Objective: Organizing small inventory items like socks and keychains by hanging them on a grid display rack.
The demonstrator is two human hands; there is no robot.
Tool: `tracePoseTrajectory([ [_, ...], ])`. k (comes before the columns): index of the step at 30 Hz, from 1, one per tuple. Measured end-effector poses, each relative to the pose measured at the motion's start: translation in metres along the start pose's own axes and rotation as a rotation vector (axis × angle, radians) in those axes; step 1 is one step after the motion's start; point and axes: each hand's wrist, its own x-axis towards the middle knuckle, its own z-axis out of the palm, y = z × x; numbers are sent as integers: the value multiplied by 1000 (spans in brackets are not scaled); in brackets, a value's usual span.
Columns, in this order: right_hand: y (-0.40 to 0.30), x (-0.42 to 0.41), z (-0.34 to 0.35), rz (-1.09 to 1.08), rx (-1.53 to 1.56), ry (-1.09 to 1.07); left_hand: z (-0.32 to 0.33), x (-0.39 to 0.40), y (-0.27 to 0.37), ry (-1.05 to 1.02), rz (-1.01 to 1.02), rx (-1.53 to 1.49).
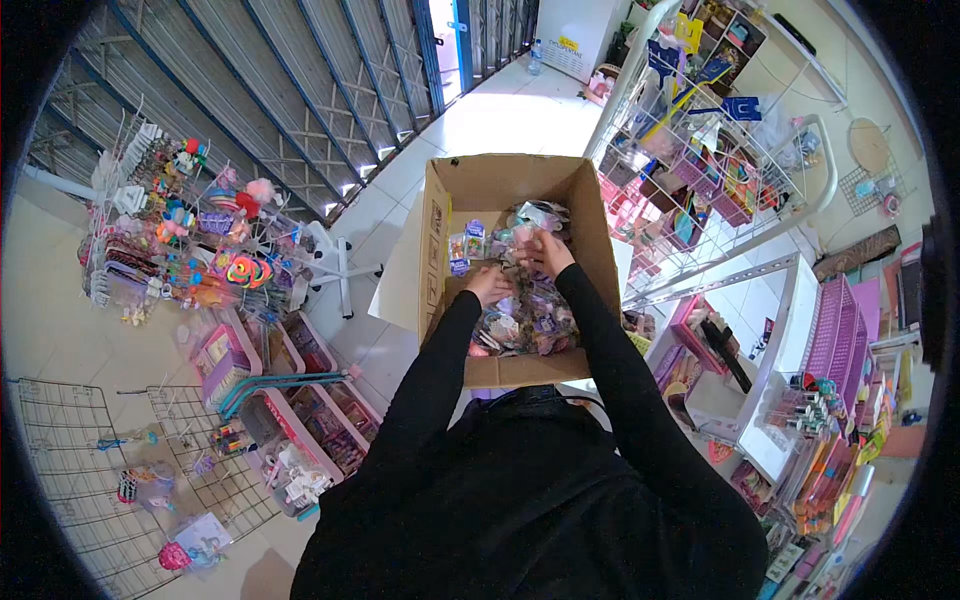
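Note:
An open cardboard box (pixel 525 370) stands before me, with a heap of small items in clear packets (pixel 544 304) in it. Both my hands are inside the box. My left hand (pixel 491 286) rests at the left side of the heap; whether its fingers grip a packet is not clear. Above and to the right of it, my right hand (pixel 546 253) has its fingers at a small pale pink item (pixel 523 232); its grip cannot be made out. Two small packets with purple tops (pixel 474 238) lie near the box's left wall, apart from the heap.
At the left stands a rack hung with colourful accessories (pixel 217 225), above pink-rimmed bins (pixel 296 401). Wire grid panels (pixel 60 435) are at lower left. A white wire basket stand (pixel 705 165) and a white shelf (pixel 772 442) with goods flank the right side.

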Motion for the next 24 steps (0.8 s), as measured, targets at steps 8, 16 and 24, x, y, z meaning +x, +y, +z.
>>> tracePoseTrajectory([
  [8, -3, -10, 17, 134, 9, -185, -7, -1, 6, -193, 53, -511],
  [16, 15, -3, 24, 371, -141, -139, -23, 0, 8, 171, 317, -694],
  [24, 67, 54, -9, -313, -1390, 270, -3, -6, 20, 349, 640, -198],
])
